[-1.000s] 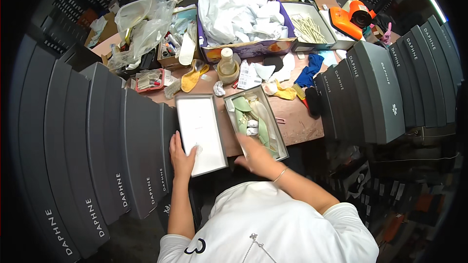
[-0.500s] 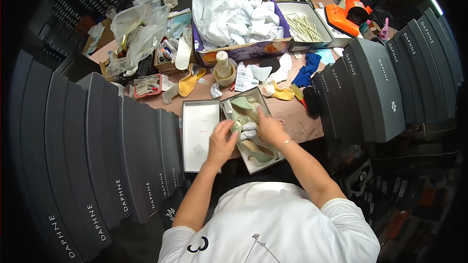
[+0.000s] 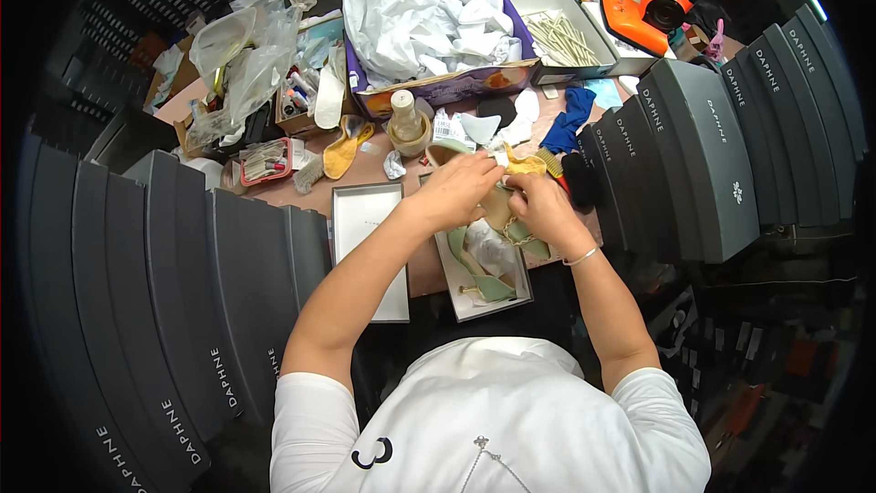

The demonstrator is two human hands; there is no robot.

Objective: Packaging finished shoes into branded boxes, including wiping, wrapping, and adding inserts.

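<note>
Both hands have moved up from the near end of the open shoe box since the earlier frames, and now they meet over its far end. Nearest to the person, a pale green high-heeled shoe (image 3: 482, 272) lies in the open shoe box (image 3: 456, 297) on white tissue, its thin heel pointing near. Just left of the box, the box lid (image 3: 370, 246) rests flat on the bench (image 3: 365, 164).

Above the far end of the box, the left hand (image 3: 456, 192) and the right hand (image 3: 540, 205) are together around a second shoe (image 3: 504, 212), tan inside, with a thin strap. The fingers of both hands are curled and closed on it; how exactly they pinch the strap I cannot tell.

Farther away are a small bottle (image 3: 406, 119), a blue cloth (image 3: 568, 119) and a purple box (image 3: 438, 82) full of crumpled white paper.

In my judgement the shoe could slip and fall on the one below, because the grip is only at its small strap, and the crowded bench leaves little place to put it down.
</note>
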